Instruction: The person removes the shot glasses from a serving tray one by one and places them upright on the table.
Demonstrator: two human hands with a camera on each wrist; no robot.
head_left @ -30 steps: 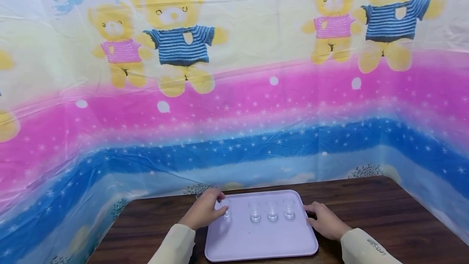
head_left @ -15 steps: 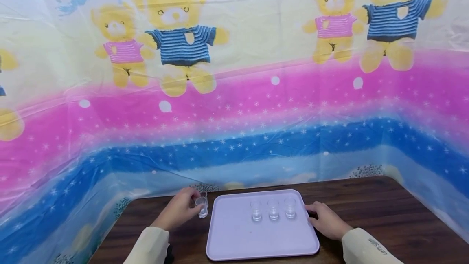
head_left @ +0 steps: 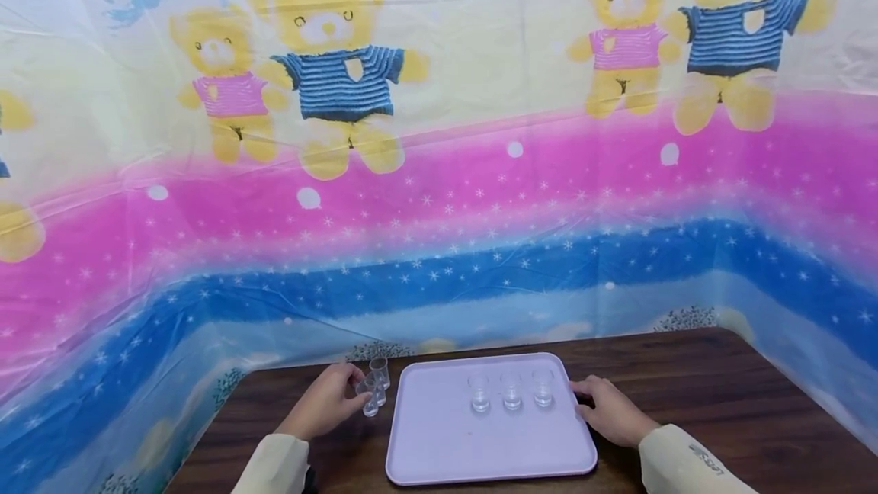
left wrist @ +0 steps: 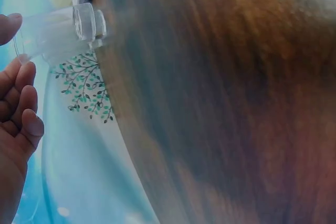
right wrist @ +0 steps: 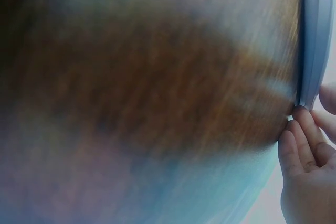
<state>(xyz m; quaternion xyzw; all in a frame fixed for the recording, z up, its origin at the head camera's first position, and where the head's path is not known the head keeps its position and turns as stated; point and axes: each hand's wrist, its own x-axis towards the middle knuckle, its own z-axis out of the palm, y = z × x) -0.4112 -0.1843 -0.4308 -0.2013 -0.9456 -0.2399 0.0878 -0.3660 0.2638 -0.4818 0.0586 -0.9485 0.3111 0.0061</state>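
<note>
Tray (head_left: 494,456) on tbl (head_left: 727,395) w/ 3 cups (head_left: 511,402) twd R, other cups (head_left: 379,372) L of tray.

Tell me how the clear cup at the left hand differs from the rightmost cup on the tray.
Place: the held cup is left of the tray, while the rightmost cup stands on it.
Contact: the left hand pinches the held cup; no hand touches the rightmost cup.
Spacing: in the head view, the held cup overlaps another cup, while the rightmost cup shows a gap from its neighbor.
Both are clear.
</note>
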